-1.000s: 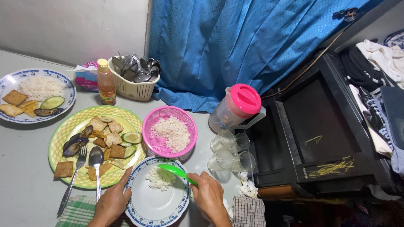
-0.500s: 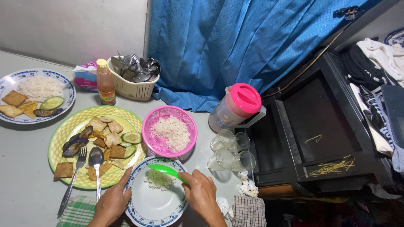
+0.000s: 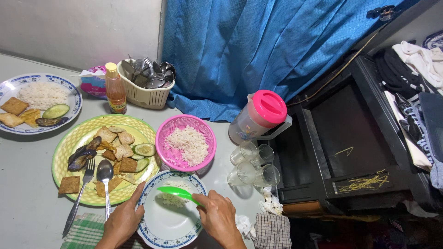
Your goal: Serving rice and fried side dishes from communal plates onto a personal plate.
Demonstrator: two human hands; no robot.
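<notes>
right hand [image 3: 218, 219] is curled shut around the handle of a green plastic spoon [image 3: 176, 192], fingers pressed together, spoon head lying flat over a little heap of rice [image 3: 173, 199] at the 12 o'clock part of a blue-rimmed white bowl [image 3: 157, 235]. left hand [image 3: 122, 221] grips that bowl's rim at about 9 o'clock, thumb up along the edge, other fingers tucked under so can't tell how they sit. bowl is at the near table edge. pink basket of rice [image 3: 186, 143] sits just at its 12 o'clock, yellow-green plate [image 3: 69, 146] of fried pieces at 10 o'clock, four upturned glasses [image 3: 254, 165] at 2 o'clock.
</notes>
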